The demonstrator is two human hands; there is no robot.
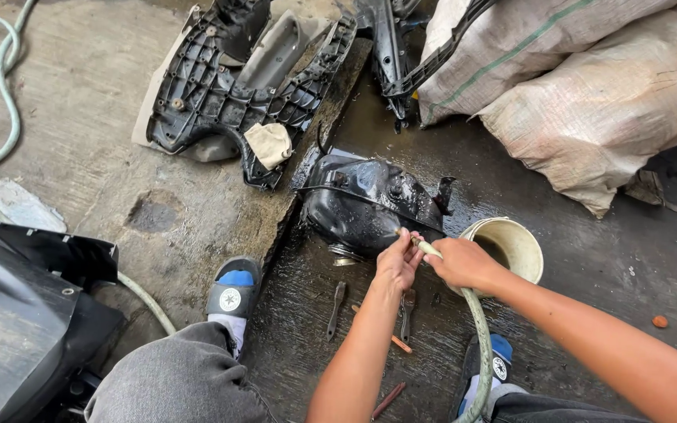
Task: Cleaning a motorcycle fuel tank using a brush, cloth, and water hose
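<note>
Gripping a pale hose (476, 329) near its tip, both hands close their fingers on it: left hand (398, 262) pinches the end, right hand (461, 263) clenches just behind. The tip points at a black fuel tank (370, 204) just beyond the fingers (wet floor (589, 258) beneath); a cream bucket (515, 244) sits beside the right fingers.

Both arms are bare, without sleeves. The person wears grey trousers (178, 380) and black slide sandals with blue insoles: one on the left (233, 291), one near right (489, 368).
</note>
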